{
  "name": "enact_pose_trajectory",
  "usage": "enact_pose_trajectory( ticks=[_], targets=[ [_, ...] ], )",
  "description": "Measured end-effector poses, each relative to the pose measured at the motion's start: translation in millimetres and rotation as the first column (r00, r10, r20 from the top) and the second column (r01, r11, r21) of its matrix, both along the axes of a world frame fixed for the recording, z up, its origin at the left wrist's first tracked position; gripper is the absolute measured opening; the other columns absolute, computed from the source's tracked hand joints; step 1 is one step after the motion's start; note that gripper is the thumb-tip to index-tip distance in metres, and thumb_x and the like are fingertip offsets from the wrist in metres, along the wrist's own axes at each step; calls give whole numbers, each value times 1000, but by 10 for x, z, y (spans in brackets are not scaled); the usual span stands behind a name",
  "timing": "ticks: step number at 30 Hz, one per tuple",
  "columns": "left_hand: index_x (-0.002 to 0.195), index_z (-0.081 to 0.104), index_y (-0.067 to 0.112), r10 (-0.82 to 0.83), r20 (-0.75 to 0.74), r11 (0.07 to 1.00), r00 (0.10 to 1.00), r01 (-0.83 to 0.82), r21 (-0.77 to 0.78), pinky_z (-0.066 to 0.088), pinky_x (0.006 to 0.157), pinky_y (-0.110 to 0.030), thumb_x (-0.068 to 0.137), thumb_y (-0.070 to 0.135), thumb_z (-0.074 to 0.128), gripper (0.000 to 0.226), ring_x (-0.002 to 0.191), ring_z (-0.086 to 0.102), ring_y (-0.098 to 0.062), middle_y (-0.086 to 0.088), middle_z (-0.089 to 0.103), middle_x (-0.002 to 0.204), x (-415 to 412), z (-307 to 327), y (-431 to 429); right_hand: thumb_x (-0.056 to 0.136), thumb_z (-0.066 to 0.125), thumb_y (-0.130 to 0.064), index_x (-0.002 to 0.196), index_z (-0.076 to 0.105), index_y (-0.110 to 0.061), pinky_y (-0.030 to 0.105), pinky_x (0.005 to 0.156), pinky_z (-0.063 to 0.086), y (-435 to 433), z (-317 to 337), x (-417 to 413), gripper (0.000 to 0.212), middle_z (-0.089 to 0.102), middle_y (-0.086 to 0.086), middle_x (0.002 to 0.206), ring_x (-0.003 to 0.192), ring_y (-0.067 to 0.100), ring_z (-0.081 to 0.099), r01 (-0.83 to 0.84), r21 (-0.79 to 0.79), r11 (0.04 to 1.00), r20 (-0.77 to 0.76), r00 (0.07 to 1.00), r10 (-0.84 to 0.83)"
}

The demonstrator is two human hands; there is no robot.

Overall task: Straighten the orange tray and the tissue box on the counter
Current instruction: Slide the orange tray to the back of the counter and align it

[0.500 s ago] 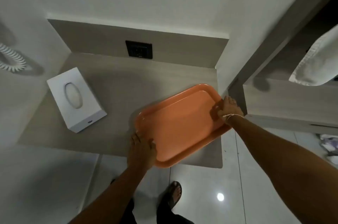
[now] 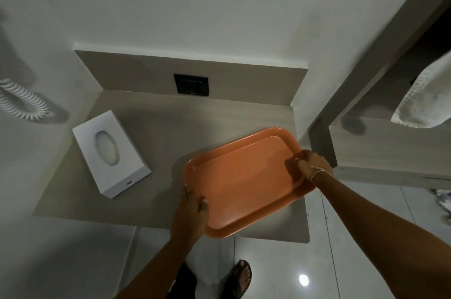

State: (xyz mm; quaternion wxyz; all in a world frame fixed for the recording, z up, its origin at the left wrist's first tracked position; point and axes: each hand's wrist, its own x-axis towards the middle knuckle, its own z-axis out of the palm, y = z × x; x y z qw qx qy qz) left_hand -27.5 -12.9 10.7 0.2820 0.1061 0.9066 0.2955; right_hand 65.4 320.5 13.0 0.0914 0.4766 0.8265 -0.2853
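Observation:
An orange tray (image 2: 244, 176) lies askew on the right half of the grey counter (image 2: 156, 127), its near corner reaching the counter's front edge. My left hand (image 2: 191, 208) grips the tray's near-left rim, thumb on top. My right hand (image 2: 313, 164) grips the far-right rim, fingers curled over the edge. A white tissue box (image 2: 111, 154) with an oval opening sits turned at an angle on the counter's left part, apart from the tray and both hands.
A black wall socket (image 2: 191, 84) is set in the backsplash behind the counter. A coiled white cord (image 2: 22, 103) hangs on the left wall. A wooden unit (image 2: 390, 152) with a white towel (image 2: 429, 98) stands right of the counter. My sandalled foot (image 2: 240, 276) is on the glossy floor.
Both hands keep their hold on the tray. The tray has barely shifted on the counter; the tissue box has not moved.

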Motion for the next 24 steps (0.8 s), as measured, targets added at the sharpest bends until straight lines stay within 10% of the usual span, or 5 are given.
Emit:
enact_pose_trajectory(
  ticks=[7,24],
  targets=[
    [103,61,16,64,-93,985,994,-48,163,52,80,-42,90,30,49,23,91,66,-34,-10,71,97,-941,306,-138,88,50,-36,105,64,-23,45,81,54,-220,18,-349,26,69,6,93,84,28,64,167,-50,985,-101,980,-171],
    [121,56,8,-111,-61,993,992,113,30,47,97,-47,94,31,45,36,109,60,-40,-23,63,121,-2896,182,242,82,54,-38,103,63,-21,46,84,53,-674,-223,-1446,29,70,14,98,90,37,64,407,-110,907,-222,879,-421]
  ],
)
